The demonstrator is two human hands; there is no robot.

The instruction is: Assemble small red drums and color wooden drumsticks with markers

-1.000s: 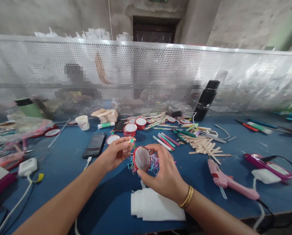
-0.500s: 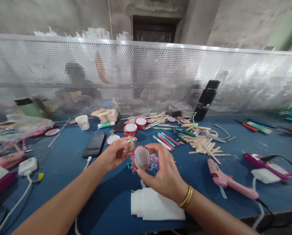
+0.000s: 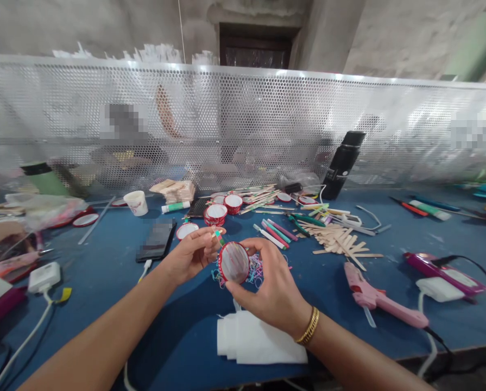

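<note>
In front of me my right hand [image 3: 273, 288] grips a small red-rimmed disc [image 3: 234, 263] by its edge, thumb below and fingers on top. Its pale, streaked face is turned towards me. My left hand [image 3: 191, 254] pinches a short striped stick [image 3: 219, 237] in green, red and white, which reaches the disc's upper left rim. Whether the stick is fixed to the disc, I cannot tell. Behind and under the disc lies a heap of coloured rubber bands [image 3: 256, 271], partly hidden. A folded white cloth [image 3: 263, 342] lies below my right hand.
Further back are stacked red-rimmed discs [image 3: 215, 214], markers [image 3: 276, 233], wooden sticks [image 3: 344, 239] and a phone [image 3: 157, 241]. A pink glue gun [image 3: 383, 298] with a cord lies at right. A black bottle [image 3: 342, 165] stands before the perforated metal screen [image 3: 259, 119].
Both hands keep their hold on the disc and the stick, almost unmoved. The whole view has shifted slightly. At the far left edge, a blurred skin-toned shape has come further into view.
</note>
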